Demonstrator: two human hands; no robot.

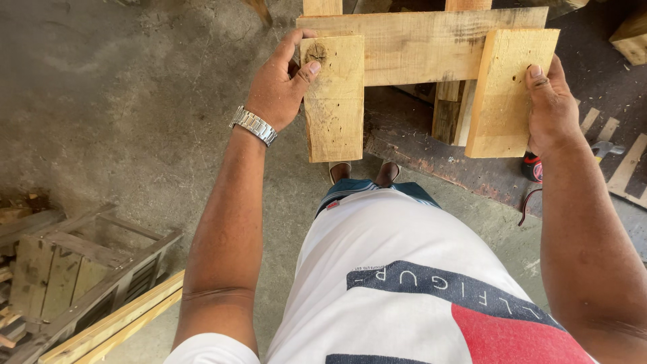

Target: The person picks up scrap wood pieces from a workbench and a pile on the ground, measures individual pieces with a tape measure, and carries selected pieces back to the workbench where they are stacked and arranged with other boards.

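Two hands gripping a wooden frame at 12 o'clock: left hand [278,84] wrapping tight around the left board [333,98] edge, right hand [552,108] clamping the right board [509,91] edge. Leaving lots of bare concrete floor [135,101] at 9 o'clock, hammer [606,148] lying at 3 o'clock.

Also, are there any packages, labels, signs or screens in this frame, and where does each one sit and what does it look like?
No packages, signs or screens show.
Printed panel on the shirt: bottom centre, on the white cloth; a dark blue band with pale lettering above a red block.
Small red tag: at the waistband of the jeans, just above the shirt; tiny and rectangular.
Both the left hand and the right hand grip bare, unlabelled wood.
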